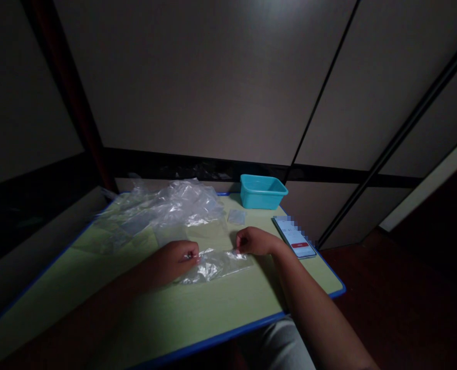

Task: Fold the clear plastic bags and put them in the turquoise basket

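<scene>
A clear plastic bag (213, 267) lies on the pale green table in front of me, crinkled and catching the light. My left hand (180, 257) pinches its upper edge on the left, fingers closed. At the upper right edge of the same bag, my right hand (253, 241) is also closed in a pinch. Just beyond my hands spreads a loose heap of clear plastic bags (185, 203). A small folded square of clear plastic (236, 217) rests a little beyond my right hand.
A turquoise plastic basket (262, 192) stands at the table's far right corner. A phone (294, 237) with its screen lit lies by the right edge. The table (213, 313) has a blue rim, and cabinet panels (213, 87) rise behind it.
</scene>
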`<state>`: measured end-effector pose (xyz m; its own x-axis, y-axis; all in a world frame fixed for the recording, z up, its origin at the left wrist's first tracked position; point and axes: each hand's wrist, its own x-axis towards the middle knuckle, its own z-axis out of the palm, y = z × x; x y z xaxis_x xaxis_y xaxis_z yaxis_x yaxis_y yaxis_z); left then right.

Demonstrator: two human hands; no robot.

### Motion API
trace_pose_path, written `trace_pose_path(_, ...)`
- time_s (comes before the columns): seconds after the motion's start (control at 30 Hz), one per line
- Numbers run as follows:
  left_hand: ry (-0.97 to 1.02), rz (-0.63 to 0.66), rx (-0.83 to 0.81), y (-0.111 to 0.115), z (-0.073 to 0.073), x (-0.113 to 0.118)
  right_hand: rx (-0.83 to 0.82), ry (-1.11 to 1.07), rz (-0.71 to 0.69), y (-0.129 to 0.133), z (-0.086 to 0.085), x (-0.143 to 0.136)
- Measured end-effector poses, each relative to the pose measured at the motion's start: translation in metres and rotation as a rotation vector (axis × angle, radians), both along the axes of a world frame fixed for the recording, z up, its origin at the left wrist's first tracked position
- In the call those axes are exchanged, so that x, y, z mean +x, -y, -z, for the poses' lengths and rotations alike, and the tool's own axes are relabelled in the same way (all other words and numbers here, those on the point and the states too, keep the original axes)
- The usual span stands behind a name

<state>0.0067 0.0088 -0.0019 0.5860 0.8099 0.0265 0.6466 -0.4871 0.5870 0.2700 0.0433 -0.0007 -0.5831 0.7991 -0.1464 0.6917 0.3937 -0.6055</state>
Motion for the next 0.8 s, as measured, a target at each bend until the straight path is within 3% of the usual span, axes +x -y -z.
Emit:
trace_pose_path(0.23, 0.026, 0.08, 0.109, -0.004, 0.006, -0.003, 0.011, 0.004, -0.023, 0.0, 0.0, 0.0)
trace_pose_path(0.57, 0.048, 0.01, 0.0, -0.004, 0.005, 0.003, 0.053, 0.114, 0.115, 0.006, -0.011, -0.004)
trace_pose_path(0.8, 0.094, 0.007, -0.106, -0.01, 0.005, 0.001, 0.056, 0.126, 0.108, 0.005, -0.009, -0.005)
